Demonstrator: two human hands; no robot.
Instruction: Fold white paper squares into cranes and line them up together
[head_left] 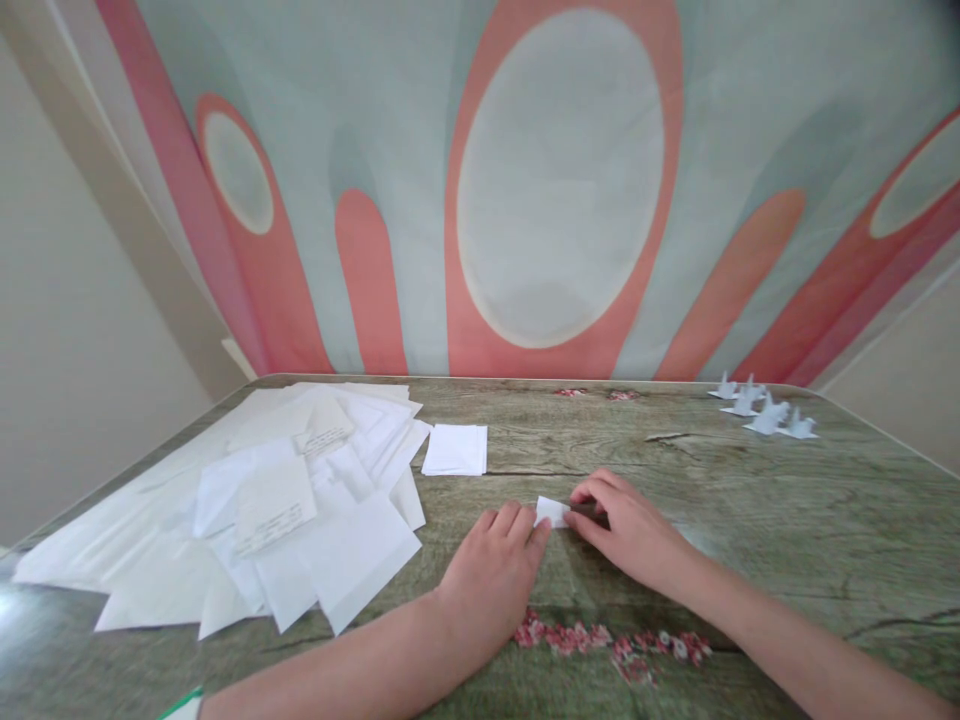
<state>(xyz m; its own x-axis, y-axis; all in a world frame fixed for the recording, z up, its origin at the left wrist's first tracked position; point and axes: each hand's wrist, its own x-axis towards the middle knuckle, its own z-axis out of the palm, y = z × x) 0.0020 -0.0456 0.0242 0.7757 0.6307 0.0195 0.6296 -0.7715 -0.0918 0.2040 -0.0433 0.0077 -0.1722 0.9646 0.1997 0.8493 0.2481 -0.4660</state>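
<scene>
A small folded piece of white paper lies on the wood-patterned table between my two hands. My left hand is closed at its left edge, the thumb and fingers pressing on it. At its right edge, the thumb and fingers of my right hand pinch the paper, with a gap showing under the curled fingers. Just beyond my left hand sits a small stack of square white sheets.
Loose white sheets spread over the table's left side, some bearing writing. Several folded paper cranes stand at the back right. Pink flower prints mark the table. A patterned curtain hangs behind the table.
</scene>
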